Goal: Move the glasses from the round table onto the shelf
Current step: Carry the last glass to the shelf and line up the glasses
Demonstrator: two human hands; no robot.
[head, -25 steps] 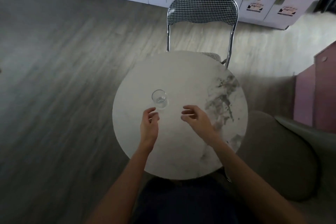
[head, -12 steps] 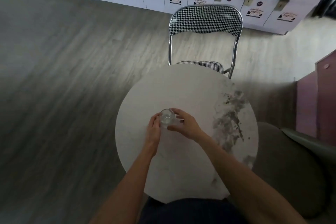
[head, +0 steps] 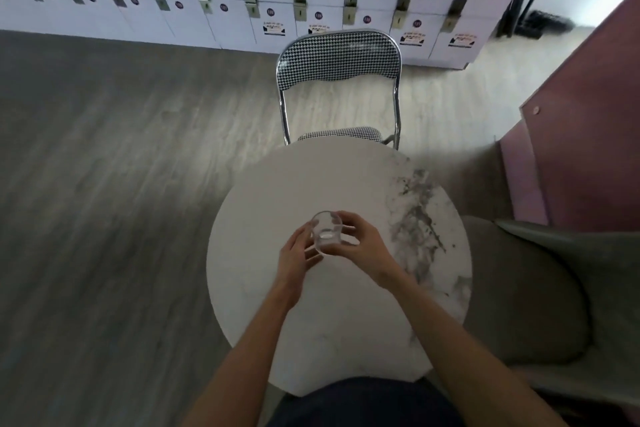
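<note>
Over the middle of the round table (head: 346, 322), a person's left hand (head: 297, 256) cups a clear glass (head: 325, 233) (lifted or resting, it cannot be told) while the right hand (head: 364, 243) curls round its other side; both hands grip it.

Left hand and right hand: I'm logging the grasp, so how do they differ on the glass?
Side: the right hand wraps the glass from the right, while the left hand cups it from the left. Finger height: the right hand's fingers curl near the rim, and the left hand's fingers lie lower, toward the base. Both hold the one glass over the round table.
</note>
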